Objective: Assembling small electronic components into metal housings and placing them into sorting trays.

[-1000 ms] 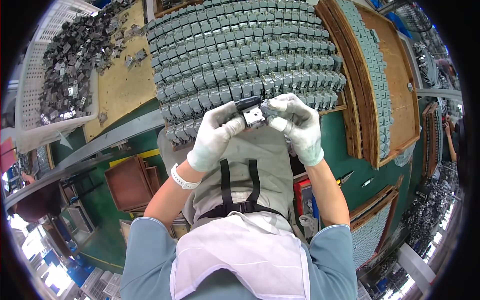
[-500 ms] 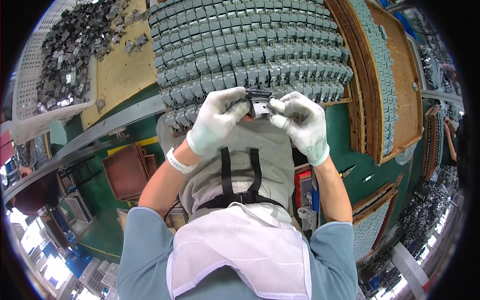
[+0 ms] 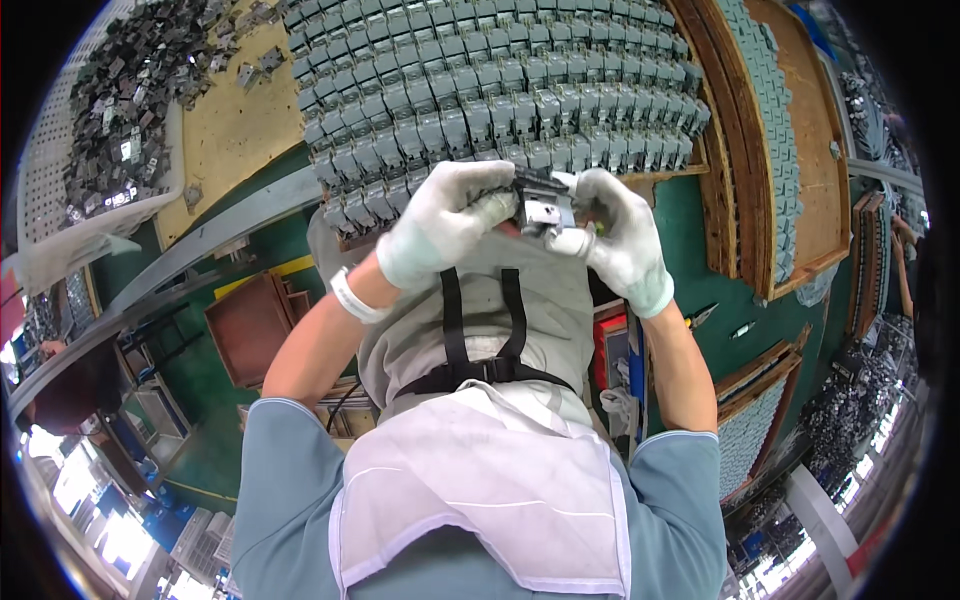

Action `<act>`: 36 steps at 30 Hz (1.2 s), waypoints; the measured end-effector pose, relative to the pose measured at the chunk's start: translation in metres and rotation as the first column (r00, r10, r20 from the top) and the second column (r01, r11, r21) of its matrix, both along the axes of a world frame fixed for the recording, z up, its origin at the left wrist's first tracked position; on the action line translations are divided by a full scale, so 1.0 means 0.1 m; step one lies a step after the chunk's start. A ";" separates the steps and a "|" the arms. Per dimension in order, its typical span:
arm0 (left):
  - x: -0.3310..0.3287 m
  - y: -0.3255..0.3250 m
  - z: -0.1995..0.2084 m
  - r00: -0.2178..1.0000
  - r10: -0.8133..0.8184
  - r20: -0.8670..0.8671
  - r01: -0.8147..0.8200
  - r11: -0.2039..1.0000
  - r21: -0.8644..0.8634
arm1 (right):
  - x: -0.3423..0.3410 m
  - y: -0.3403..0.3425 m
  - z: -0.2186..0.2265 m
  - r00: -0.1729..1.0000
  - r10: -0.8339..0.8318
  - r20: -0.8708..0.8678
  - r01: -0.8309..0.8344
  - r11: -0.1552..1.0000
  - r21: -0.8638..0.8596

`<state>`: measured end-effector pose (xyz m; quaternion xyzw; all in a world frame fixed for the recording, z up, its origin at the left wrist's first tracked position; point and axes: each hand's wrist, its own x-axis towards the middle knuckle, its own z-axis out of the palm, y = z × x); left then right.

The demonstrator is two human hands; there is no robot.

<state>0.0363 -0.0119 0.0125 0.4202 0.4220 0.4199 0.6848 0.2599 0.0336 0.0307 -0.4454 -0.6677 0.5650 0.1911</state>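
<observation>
Both my hands wear white gloves and meet in front of my body. Between them is a small grey and black metal-and-plastic part [image 3: 543,212], with a dark upper edge and a pale metal face. My left hand [image 3: 450,215] grips its left end, thumb and fingers pinched together. On the other end, the fingers and thumb of my right hand [image 3: 618,232] close from above and below. Just beyond them, rows of grey-green block-shaped assemblies [image 3: 480,75] stand packed side by side. My fingertips hide some of the held part.
A white perforated basket [image 3: 50,200] heaped with small dark metal pieces [image 3: 125,120] stands at the far left by a tan board [image 3: 235,125]. Wooden trays [image 3: 812,150] are stacked at the right. A brown box [image 3: 248,328] and pliers [image 3: 702,314] lie lower down.
The held part has shifted slightly right and tilted, showing more of its side. Both hands moved a little to the right with it, keeping hold.
</observation>
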 end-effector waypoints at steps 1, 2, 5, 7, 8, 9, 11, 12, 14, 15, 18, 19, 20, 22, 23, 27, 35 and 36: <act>0.12 -0.04 -0.09 0.988 0.124 -0.094 -0.114 0.987 0.110 | 0.01 0.02 -0.03 1.000 -0.003 -0.017 0.004 0.999 0.048; 0.22 -0.08 -0.15 0.952 0.254 -0.169 -0.213 0.950 0.230 | 0.03 0.02 -0.07 0.999 -0.007 -0.032 0.010 0.995 0.098; 0.44 -0.10 -0.20 0.933 0.360 -0.001 -0.358 0.927 0.109 | 0.06 -0.03 -0.04 0.993 -0.114 -0.015 0.114 0.993 -0.006; 0.44 0.03 -0.13 0.941 0.334 -0.058 -0.313 0.921 0.232 | 0.00 -0.05 -0.02 0.945 -0.267 -0.187 0.236 0.956 -0.172; 0.43 0.08 -0.20 0.888 0.379 -0.261 -0.277 0.893 0.355 | 0.01 -0.07 0.01 0.920 -0.311 -0.240 0.276 0.946 -0.167; 0.53 0.11 -0.20 0.841 0.453 -0.295 -0.281 0.832 0.478 | 0.05 -0.13 0.01 0.876 -0.335 -0.347 0.242 0.928 -0.285; 0.77 0.10 -0.15 0.749 0.537 -0.387 -0.212 0.748 0.629 | 0.04 -0.13 0.06 0.880 -0.404 -0.251 0.383 0.915 -0.129; 0.83 0.11 -0.14 0.781 0.500 -0.375 -0.183 0.757 0.627 | 0.09 -0.09 0.04 0.861 -0.455 -0.228 0.455 0.889 -0.056; 0.77 0.25 -0.08 0.871 0.343 -0.353 -0.111 0.835 0.539 | 0.30 0.10 0.02 0.886 -0.442 -0.140 0.462 0.860 0.215; 0.72 0.25 -0.12 0.839 0.410 -0.358 -0.149 0.806 0.573 | 0.42 0.22 0.07 0.869 -0.460 -0.183 0.493 0.766 0.413; 0.40 0.22 -0.12 0.868 0.385 -0.312 -0.236 0.875 0.423 | 1.04 0.62 -0.02 0.685 -0.712 0.154 0.328 0.489 0.808; 0.32 0.20 -0.08 0.854 0.390 -0.345 -0.206 0.862 0.462 | 1.10 0.69 -0.07 0.689 -0.664 0.289 0.211 0.566 0.797; 0.23 0.20 -0.02 0.833 0.403 -0.379 -0.180 0.845 0.503 | 1.10 0.76 -0.12 0.682 -0.601 0.416 0.093 0.635 0.767; 0.09 0.12 0.18 0.810 0.393 -0.435 -0.130 0.844 0.520 | 1.05 0.81 -0.30 0.727 -0.380 0.571 -0.095 0.769 0.633; 0.01 0.08 0.23 0.778 0.378 -0.501 -0.071 0.846 0.528 | 1.04 0.84 -0.34 0.764 -0.327 0.556 -0.091 0.798 0.595; -0.57 0.13 0.30 0.661 0.548 -0.513 -0.081 0.732 0.676 | 1.12 0.88 -0.12 0.789 -0.217 0.574 -0.167 0.824 0.541; -2.99 1.04 -0.85 -0.182 0.710 -0.680 0.060 0.699 0.713 | 1.72 0.74 0.49 0.836 -0.492 0.243 0.213 0.699 0.682; -3.14 1.08 -1.04 -0.191 0.731 -0.656 0.161 0.682 0.713 | 1.69 0.79 0.56 0.845 -0.503 0.183 0.285 0.712 0.641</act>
